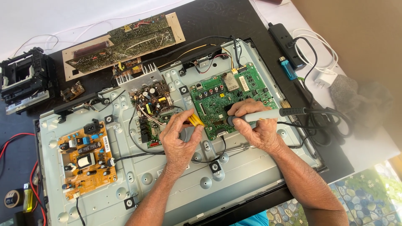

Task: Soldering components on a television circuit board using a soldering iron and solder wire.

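The dark counter (234, 16) fills most of the frame, and on it lies the big grey metal back panel (243, 175) of a flat screen, spreading from lower left to upper right. In the upper left of the frame a long bare circuit board (125, 42) rests on the counter, and at the far left edge sits a black mechanical frame (25, 79). On the panel's left an orange power board (86, 157) is mounted; near the centre is a darker board crowded with capacitors and coils (150, 109). At the upper right a black power strip (287, 39) lies on the white surface with a white cable (318, 46) looped beside it, and a blue lighter (288, 69) lies just below it. Red wires (12, 140) curl at the left edge.

The green main board (222, 96) sits right of centre, studded with a silver shield and a row of round sockets. My hands cover its lower edge, so the spot I work on is hidden.

My right hand (255, 125) has its grip closed around a soldering iron (268, 115) with a grey and black handle, lying almost level across the board; its black cord (326, 119) trails off to the right and coils there. My left hand (180, 140) has its grip closed on a yellow-handled tool (195, 120), held just beside the green board's left edge, close to the iron's tip.
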